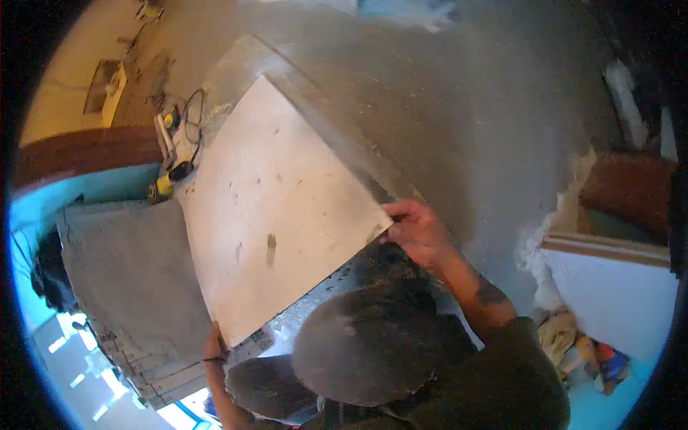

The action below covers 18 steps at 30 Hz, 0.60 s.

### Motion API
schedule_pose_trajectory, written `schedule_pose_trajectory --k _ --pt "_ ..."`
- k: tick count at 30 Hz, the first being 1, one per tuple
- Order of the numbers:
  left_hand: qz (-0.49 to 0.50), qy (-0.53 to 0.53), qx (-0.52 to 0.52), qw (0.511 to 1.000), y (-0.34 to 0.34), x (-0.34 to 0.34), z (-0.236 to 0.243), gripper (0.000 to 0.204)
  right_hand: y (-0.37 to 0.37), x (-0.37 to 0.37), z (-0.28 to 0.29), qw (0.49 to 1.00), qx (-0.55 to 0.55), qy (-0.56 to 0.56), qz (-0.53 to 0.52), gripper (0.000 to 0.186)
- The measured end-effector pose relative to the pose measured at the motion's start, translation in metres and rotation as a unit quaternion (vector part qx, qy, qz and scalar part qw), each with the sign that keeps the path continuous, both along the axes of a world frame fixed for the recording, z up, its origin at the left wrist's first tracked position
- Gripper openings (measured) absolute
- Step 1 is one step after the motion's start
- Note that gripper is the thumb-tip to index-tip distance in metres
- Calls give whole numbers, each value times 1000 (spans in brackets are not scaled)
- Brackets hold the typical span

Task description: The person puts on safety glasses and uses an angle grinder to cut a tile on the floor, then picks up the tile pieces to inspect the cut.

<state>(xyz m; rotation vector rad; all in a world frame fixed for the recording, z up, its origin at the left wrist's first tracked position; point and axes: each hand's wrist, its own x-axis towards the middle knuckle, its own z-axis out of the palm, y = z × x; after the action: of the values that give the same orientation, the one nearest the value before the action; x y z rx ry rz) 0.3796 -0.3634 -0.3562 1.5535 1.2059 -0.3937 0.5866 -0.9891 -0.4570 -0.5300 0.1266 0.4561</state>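
A large, flat, pale tile [276, 208] fills the middle of the view, with a few dark smudges on its face. My right hand [417, 231] grips its right corner, thumb and fingers around the edge. At the near-left corner, my left hand [216, 345] holds the edge, its fingers partly hidden by the tile. Both my knees [362, 344] are bent below the near edge. Just left of the tile lies a stack of grey sheets or tiles [132, 269], with uneven layers along its near side.
Beyond the stack lies a yellow and black corded power tool [163, 188]. Grey floor [459, 129] stretches ahead and to the right. On the right are a white low wall or panel [616, 294] with a rough broken edge beside it and crumpled bags [582, 351]. An outlet box [113, 93] is on the far-left wall.
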Motion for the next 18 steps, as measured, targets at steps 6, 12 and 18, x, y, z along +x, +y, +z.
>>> schedule_pose_trajectory --k 6,12,18 --pt "-74 68 29 995 6 48 79 59 21 35 91 993 -50 31 -105 30" --pt "-302 127 239 914 61 62 123 63 79 65 179 955 -208 81 -196 27" --pt "-371 283 300 832 100 86 157 62 90 72 203 957 -98 111 -250 25"
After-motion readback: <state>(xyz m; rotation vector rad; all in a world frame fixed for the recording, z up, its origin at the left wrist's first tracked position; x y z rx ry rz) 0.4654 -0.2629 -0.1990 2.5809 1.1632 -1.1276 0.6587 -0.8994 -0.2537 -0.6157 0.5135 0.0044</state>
